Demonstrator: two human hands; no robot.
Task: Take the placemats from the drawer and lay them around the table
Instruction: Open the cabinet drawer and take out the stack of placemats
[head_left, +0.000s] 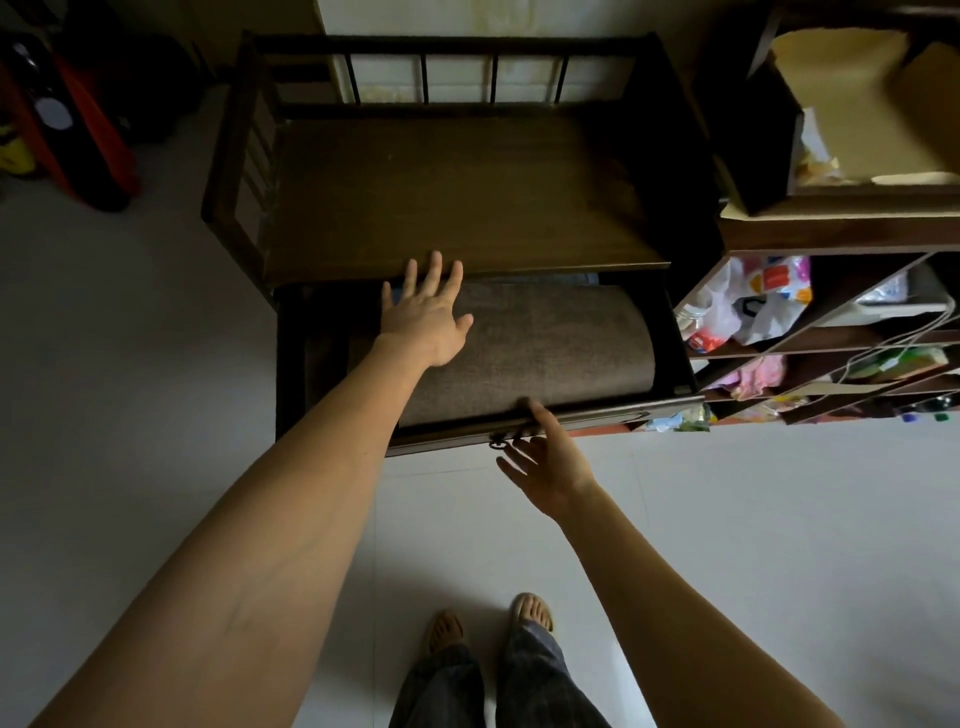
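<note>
Your right hand (550, 470) rests spread at the drawer (670, 332) front, thumb over its top edge, apparently steadying it open. Your left hand (426, 317) hovers flat-fingered, gripping nothing, over the brown placemats (545, 348) lying inside, untaken.

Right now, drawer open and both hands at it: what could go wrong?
1. The left hand reaches in flat and open over the brown placemats, with no grip on them; they fill the drawer almost wall to wall, so lifting an edge may be fiddly.
2. The right hand has its thumb over the drawer's front edge; if the drawer slides shut, either hand could get pinched.
</note>
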